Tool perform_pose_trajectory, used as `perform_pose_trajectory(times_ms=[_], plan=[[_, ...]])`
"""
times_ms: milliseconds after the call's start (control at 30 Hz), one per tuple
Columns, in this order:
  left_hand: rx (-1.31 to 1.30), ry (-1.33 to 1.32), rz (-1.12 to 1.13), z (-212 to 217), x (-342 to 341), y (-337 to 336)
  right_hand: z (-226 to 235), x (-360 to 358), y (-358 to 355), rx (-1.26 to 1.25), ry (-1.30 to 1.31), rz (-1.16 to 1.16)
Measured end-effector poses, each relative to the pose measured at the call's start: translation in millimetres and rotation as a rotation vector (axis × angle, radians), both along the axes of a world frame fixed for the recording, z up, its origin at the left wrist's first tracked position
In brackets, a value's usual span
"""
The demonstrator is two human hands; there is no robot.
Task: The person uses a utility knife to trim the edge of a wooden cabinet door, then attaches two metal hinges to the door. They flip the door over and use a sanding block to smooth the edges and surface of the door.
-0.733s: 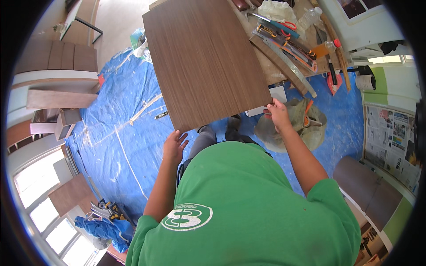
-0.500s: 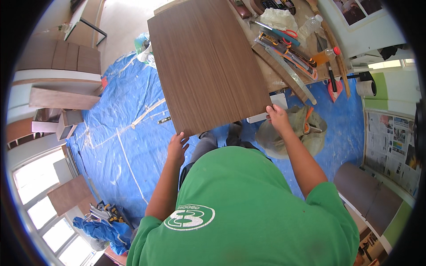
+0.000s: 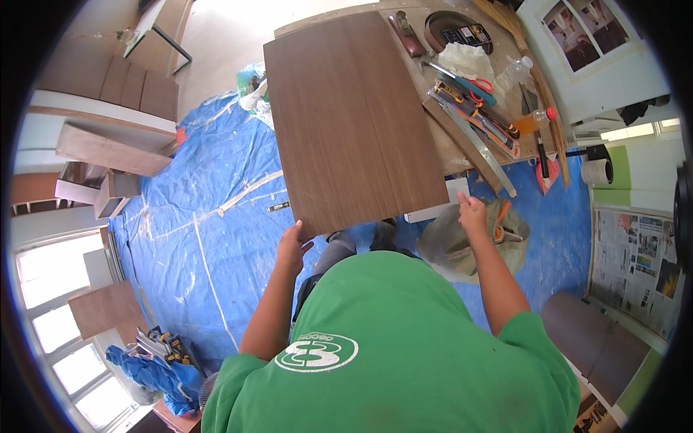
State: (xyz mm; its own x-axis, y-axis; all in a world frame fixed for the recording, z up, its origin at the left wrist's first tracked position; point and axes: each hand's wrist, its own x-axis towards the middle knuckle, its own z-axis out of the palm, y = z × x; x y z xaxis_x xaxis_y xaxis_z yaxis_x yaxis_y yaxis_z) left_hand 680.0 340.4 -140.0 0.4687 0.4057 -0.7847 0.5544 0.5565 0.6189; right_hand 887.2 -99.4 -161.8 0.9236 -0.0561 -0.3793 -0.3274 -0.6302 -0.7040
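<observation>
A brown wood-grain board lies flat on the cluttered workbench, its near end jutting out toward me. My left hand is at the board's near left corner. Its fingertips touch or nearly touch the side edge, and the thumb stands apart below the front edge. Just beyond the near right corner, my right hand hovers off the board, thumb raised and fingers loosely curled, with nothing visible in it. Right of the board rest a wood strip, a metal ruler and several cutters.
Bottles, red-handled scissors and a hand plane crowd the bench. A blue tarp covers the floor. A greyish sack sits beneath my right hand. Cabinet boxes stand at left; brown panels lie at right.
My right hand has let go of the board's near right corner and drawn away to the right. My left hand has slid slightly outward at its corner. The view has shifted a little.
</observation>
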Motion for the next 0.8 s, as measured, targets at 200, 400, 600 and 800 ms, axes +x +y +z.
perform_pose_trajectory(times_ms=[200,400,600,800], plan=[[0.023,-0.014,0.011,4,-7,14,-10,-11,3,0.192,-0.012,0.011],[-0.042,-0.088,0.001,-14,1,28,1,9,10,0.097,-0.014,0.013],[-0.112,-0.076,-0.036,-18,26,27,13,18,45,0.042,-0.073,0.115],[0.014,0.028,-0.234,-10,42,33,23,32,73,-0.124,0.097,0.162]])
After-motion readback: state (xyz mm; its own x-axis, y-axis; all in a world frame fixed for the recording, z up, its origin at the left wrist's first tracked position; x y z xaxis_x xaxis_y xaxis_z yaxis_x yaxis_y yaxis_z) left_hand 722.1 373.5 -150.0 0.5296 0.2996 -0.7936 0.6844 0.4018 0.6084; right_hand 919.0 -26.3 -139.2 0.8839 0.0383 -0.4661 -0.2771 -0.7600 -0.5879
